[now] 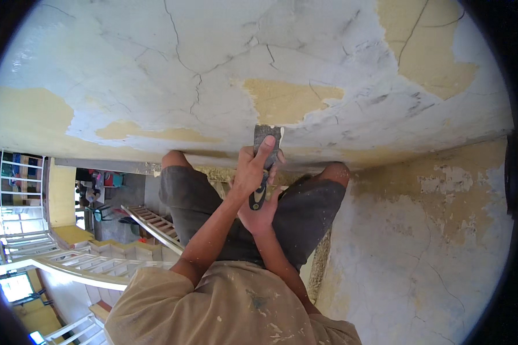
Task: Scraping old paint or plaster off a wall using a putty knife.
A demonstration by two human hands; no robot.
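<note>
Both of my hands hold a scraper against a cracked white wall (pixel 155 69) with bare yellow patches. Its metal blade (pixel 269 134) lies flat on the wall just below a yellow patch (pixel 288 100). My left hand (pixel 252 168) wraps the upper part of the tool, with its forefinger stretched along the blade. My right hand (pixel 260 217) grips the lower end of the black handle (pixel 259 196). My knees in dark shorts (pixel 305 213) are bent on either side of my hands.
A side wall (pixel 431 241) with peeling yellow and white paint meets the scraped wall on the right. Below left are a wooden ladder (pixel 154 223), a staircase with a white railing (pixel 69 261), and a green chair (pixel 101 213) on the floor.
</note>
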